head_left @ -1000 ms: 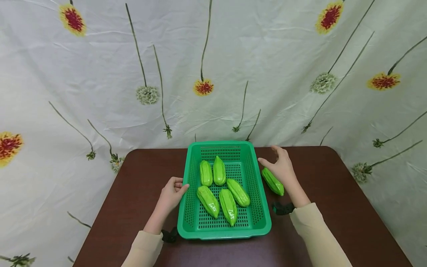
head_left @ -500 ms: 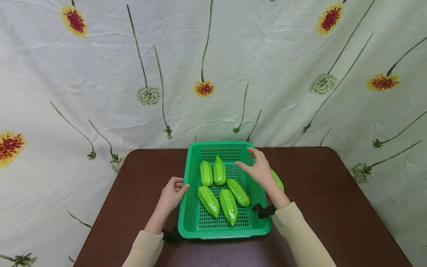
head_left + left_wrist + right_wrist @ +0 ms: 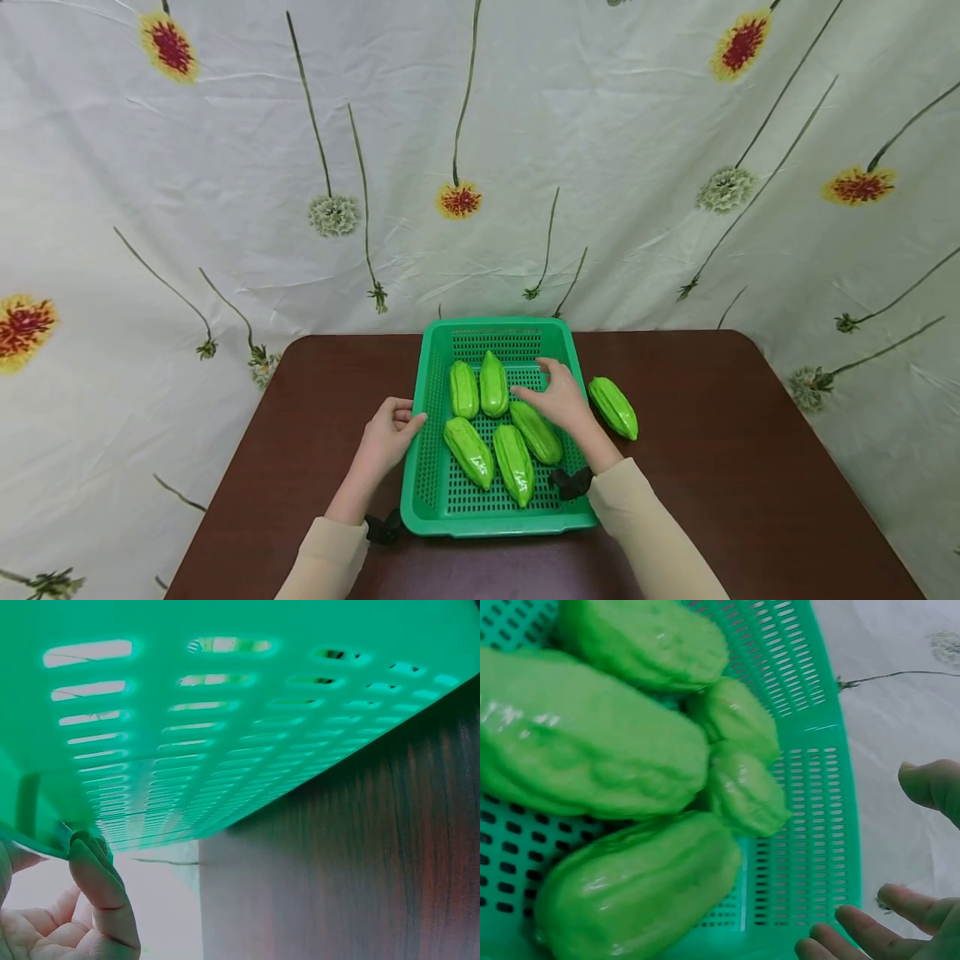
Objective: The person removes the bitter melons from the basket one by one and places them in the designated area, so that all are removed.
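Note:
A green plastic basket [image 3: 504, 527] with slotted walls holds several bright green ribbed gourds [image 3: 468, 452], also large in the right wrist view. My left hand [image 3: 386, 432] pinches the basket's left rim between thumb and curled fingers; in the left wrist view the fingers [image 3: 105, 892] hook at the rim beside the slotted wall [image 3: 247, 750]. Over the basket's right half hovers my right hand [image 3: 562, 400], thumb and fingers spread and holding nothing. It is just above the right-hand gourd [image 3: 536, 435], whose upper part it partly overlaps. Whether they touch I cannot tell.
One more green gourd [image 3: 613, 407] lies on the dark brown table [image 3: 720, 467], right of the basket. Behind the table hangs a pale flower-printed cloth [image 3: 637, 150]. Each wrist carries a black strap.
My right hand has moved left from above the loose gourd on the table, across the basket's right rim, and over the gourds inside. The left hand stays at the rim.

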Available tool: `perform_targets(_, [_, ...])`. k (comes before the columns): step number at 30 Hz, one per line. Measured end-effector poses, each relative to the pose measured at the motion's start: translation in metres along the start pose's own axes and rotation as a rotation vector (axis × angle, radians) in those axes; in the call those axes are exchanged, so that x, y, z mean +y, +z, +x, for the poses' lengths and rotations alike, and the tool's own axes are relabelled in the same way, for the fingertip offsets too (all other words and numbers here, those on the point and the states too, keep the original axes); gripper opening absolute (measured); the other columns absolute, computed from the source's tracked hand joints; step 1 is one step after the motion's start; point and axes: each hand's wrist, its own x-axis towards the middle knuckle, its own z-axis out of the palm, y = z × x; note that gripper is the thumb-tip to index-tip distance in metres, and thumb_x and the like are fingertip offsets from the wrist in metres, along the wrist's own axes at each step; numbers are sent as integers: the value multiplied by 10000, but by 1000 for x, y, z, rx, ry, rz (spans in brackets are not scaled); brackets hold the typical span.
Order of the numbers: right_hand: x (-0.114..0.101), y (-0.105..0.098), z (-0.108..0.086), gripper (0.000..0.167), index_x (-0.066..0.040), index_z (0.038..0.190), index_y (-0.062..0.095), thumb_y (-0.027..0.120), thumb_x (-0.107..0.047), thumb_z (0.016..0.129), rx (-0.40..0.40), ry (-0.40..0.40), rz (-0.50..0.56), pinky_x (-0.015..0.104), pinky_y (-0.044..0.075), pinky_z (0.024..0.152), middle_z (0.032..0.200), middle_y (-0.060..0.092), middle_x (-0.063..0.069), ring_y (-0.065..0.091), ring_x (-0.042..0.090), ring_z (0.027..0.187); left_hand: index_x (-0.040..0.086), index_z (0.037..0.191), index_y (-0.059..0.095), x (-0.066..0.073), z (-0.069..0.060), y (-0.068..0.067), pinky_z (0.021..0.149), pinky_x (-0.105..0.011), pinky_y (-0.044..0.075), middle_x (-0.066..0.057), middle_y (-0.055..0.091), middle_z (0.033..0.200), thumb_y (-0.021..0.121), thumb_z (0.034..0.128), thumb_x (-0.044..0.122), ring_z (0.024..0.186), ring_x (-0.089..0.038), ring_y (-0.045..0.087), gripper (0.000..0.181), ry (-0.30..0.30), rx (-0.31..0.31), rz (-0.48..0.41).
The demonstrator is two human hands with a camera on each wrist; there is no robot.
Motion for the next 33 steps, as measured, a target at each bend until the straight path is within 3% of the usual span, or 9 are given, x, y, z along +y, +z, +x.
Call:
perform_targets(11, [8,15,1,686,14,1453,404,707,-281,913,-73,78,-82,551,457,983,1416,464,251,493,412,1272,-45,1258,526,0,1,1,770,-405,528,-205,590,1091,625,976,172,955,-289,624,369,4,3,-2])
perform_targets(23, [10,17,1,648,5,1432,426,717,-235,905,-145,150,-135,541,474,951,1422,455,270,507,425,1249,-46,1248,528,2,3,0,760,-394,528,-196,594,1072,629,973,170,938,-282,630,364,8,8,4])
perform_targets(33, [17,22,-1,643,23,1390,470,761,-211,867,-245,170,-210,518,496,934,1363,529,254,539,415,1222,-44,1252,529,1,0,1,773,-405,526,-201,594,1083,628,975,176,952,-289,627,367,1,7,1])
